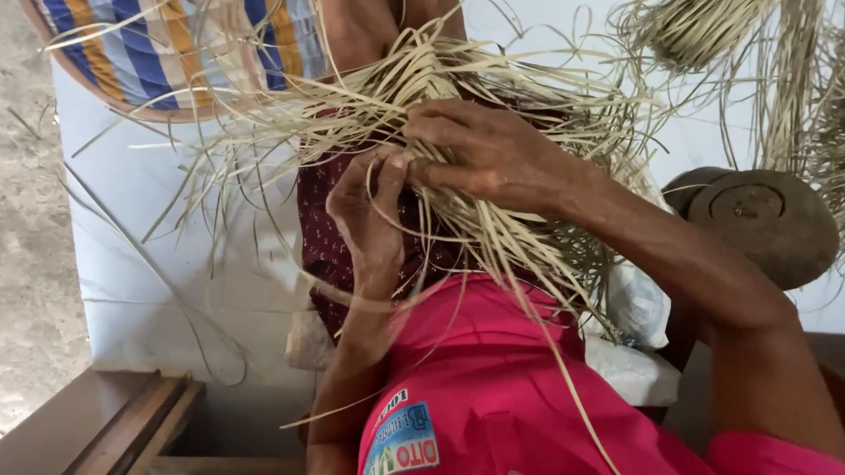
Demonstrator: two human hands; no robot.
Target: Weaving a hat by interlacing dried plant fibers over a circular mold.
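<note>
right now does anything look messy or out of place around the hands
Nothing looks damaged. Loose strip ends splay untidily from the straw weave held by the left hand and right hand.

Left hand (372,208) was raised, wrist bent, fingers curled and pinched shut. Right hand (486,155) lay palm-down just beside it, fingers closed in a grip, knuckles up. Right forearm angled down toward lower right.
</note>
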